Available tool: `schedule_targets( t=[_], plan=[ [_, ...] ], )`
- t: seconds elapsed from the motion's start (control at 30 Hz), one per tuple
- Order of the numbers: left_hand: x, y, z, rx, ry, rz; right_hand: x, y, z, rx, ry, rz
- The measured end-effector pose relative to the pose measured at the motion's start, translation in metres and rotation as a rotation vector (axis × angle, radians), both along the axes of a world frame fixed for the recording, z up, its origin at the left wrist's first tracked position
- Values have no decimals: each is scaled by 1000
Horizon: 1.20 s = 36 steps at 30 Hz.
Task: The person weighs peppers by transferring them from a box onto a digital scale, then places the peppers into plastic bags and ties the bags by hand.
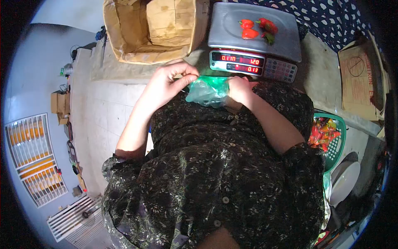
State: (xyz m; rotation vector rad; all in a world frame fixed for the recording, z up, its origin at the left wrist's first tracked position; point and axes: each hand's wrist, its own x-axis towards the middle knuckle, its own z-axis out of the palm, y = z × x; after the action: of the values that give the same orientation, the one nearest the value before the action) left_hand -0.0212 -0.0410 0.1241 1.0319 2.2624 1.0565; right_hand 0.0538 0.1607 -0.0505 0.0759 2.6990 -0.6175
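A thin green plastic bag [207, 92] hangs between my two hands, just in front of the scale. My left hand [176, 79] pinches its left upper edge between thumb and fingers. At the bag's right side my right hand [239, 89] is closed on the plastic. Several red peppers [250, 34], one with a green stem end, lie on the metal pan [226, 35] of the digital scale. Red digits glow on the scale's display [237, 62], above the bag.
An open cardboard box [151, 56] stands left of the scale. To the right are a flattened carton [358, 79], a green basket [336, 143] with a bag of peppers [323, 133], and a white bowl [346, 184]. Patterned dark cloth [327, 20] lies behind the scale.
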Motion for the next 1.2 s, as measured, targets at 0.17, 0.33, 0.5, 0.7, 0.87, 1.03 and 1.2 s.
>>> schedule_targets(
  t=[0.17, 0.33, 0.5, 0.7, 0.87, 1.03, 1.2],
  plan=[
    [19, -2, -6, -168, 174, -85, -2, 10, -25, -111, 0, -66],
    [13, -13, -36, -196, 126, 104, 1, 16, -4, -300, 217, -71],
    [13, -4, -39, -15, 54, 141, 12, 0, 82, -587, 846, -82],
    [33, 20, -73, 485, -414, 161, 18, -4, 97, -407, 796, 89],
    [43, 31, -110, 475, -436, 153, 14, 9, 104, -624, 831, -21],
    [32, 36, -114, 294, 8, 39, 15, 16, 101, -685, 776, -131],
    [35, 42, -107, 367, -33, 181, 14, 27, 113, -685, 762, -158]
  ],
)
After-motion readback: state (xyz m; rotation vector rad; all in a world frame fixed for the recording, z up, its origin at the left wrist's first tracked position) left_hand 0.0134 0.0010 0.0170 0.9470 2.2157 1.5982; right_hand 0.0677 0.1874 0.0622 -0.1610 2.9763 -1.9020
